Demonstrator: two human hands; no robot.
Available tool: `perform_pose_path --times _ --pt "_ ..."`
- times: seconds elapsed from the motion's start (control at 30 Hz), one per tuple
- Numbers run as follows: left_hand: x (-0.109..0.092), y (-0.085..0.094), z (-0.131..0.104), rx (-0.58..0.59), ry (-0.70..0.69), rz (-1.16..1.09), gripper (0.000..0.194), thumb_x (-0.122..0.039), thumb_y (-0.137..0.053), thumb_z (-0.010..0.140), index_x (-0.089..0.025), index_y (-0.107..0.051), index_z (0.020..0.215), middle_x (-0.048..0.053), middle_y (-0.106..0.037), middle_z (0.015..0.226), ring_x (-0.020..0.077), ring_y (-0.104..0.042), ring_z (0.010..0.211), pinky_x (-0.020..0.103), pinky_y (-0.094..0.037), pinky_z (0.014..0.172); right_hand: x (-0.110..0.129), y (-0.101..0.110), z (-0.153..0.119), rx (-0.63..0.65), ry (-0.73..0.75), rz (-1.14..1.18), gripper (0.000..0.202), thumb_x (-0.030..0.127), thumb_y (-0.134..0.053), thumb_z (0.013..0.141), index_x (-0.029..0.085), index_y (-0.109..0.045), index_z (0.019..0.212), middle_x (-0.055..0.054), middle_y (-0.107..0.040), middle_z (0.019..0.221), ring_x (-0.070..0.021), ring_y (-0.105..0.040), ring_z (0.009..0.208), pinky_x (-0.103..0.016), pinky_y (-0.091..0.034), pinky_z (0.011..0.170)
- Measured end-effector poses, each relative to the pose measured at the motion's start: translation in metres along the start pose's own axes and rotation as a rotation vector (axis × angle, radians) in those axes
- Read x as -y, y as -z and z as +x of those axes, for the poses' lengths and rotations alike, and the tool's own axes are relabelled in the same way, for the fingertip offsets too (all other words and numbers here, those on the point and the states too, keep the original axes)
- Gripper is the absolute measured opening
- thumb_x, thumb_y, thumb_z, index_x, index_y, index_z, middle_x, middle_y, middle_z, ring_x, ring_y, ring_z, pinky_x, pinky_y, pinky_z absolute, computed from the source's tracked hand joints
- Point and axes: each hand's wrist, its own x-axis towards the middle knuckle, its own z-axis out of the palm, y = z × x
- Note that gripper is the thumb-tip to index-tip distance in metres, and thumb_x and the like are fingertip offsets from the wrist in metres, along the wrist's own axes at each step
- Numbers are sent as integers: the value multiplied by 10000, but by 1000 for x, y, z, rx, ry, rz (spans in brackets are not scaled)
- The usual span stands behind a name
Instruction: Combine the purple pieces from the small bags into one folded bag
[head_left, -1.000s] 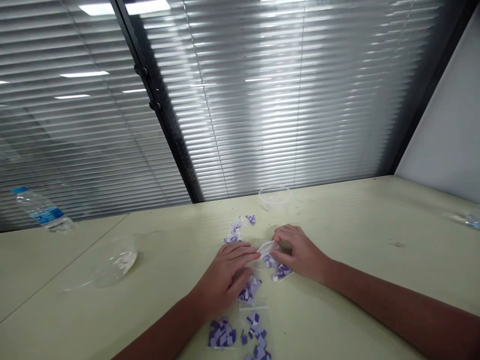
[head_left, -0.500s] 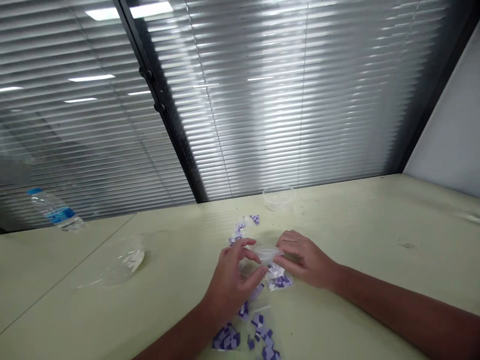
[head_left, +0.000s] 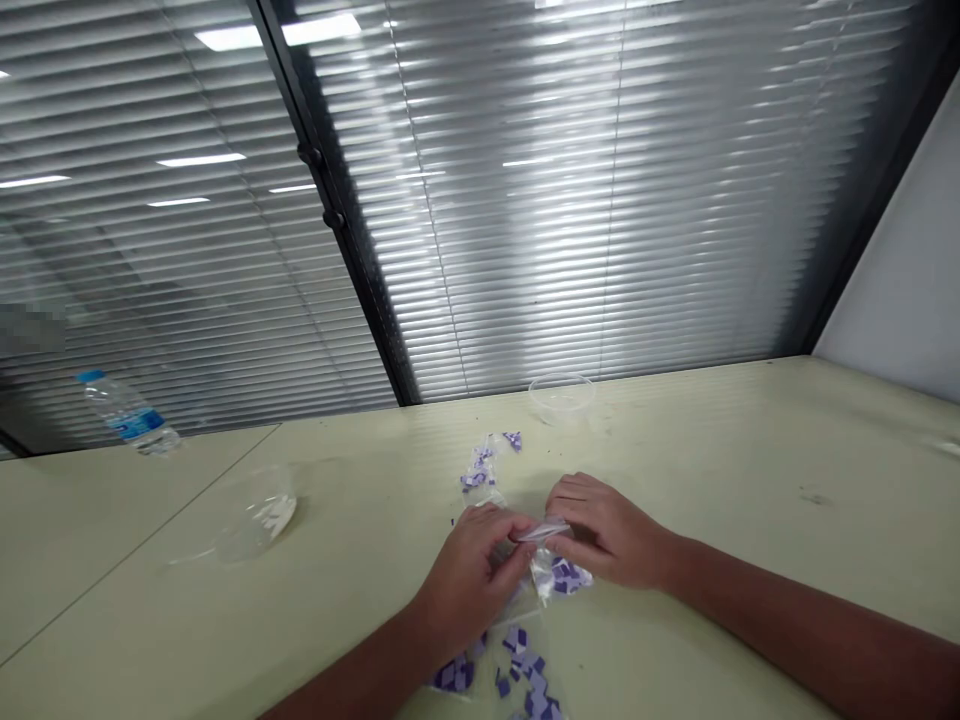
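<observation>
A small clear zip bag (head_left: 568,576) with purple and lilac pieces in its lower part hangs between my hands, just above the table. My left hand (head_left: 480,560) pinches the left end of the bag's top edge between thumb and fingers. At the right end of that edge, my right hand (head_left: 600,525) grips it with thumb and curled fingers. The bag's mouth looks pressed nearly flat. Under and in front of my left hand lie more clear bags of purple pieces (head_left: 529,670), partly hidden by my wrist. Another such bag (head_left: 478,470) lies beyond my hands.
A round clear plastic tub (head_left: 561,400) stands near the table's back edge. At left are a crumpled clear plastic bag (head_left: 259,520) with something white in it and a water bottle (head_left: 135,415) with a blue cap. Blinds behind glass (head_left: 525,250) border the table (head_left: 750,470).
My left hand has closed from spread fingers to a pinch on the bag's top edge. The bag's mouth, wide and round before, is now narrowed. My right hand stays at its end.
</observation>
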Motion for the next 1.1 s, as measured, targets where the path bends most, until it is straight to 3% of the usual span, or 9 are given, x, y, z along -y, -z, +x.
perform_pose_path --times 0.23,0.57,0.87,1.1 --pt "0 3 0 -36 15 -2 108 -270 -635 907 -253 -708 984 17 -704 946 213 -623 922 336 -460 867 0 -1 1 -3 25 -34 217 246 -522 1026 174 -580 830 -33 -601 795 -164 -512 768 -325 -372 732" --pt "5 2 0 -70 23 25 136 -376 -667 946 -278 -759 963 -10 -718 886 196 -628 904 340 -450 899 -2 -1 2 4 8 -18 298 322 -514 1056 172 -551 801 -19 -575 768 -156 -492 762 -311 -365 730" --pt "6 3 2 -37 -5 33 184 -332 -608 999 -288 -768 919 -39 -677 769 159 -600 820 294 -439 861 -1 0 0 -13 -3 35 323 377 -565 1036 171 -532 789 -5 -546 734 -149 -483 747 -305 -357 723" --pt "6 3 2 -6 22 2 162 -322 -630 971 -249 -758 905 -12 -683 802 176 -604 857 288 -421 839 -3 0 1 -31 -3 70 302 356 -525 1061 167 -574 831 -13 -595 766 -144 -505 757 -299 -360 726"
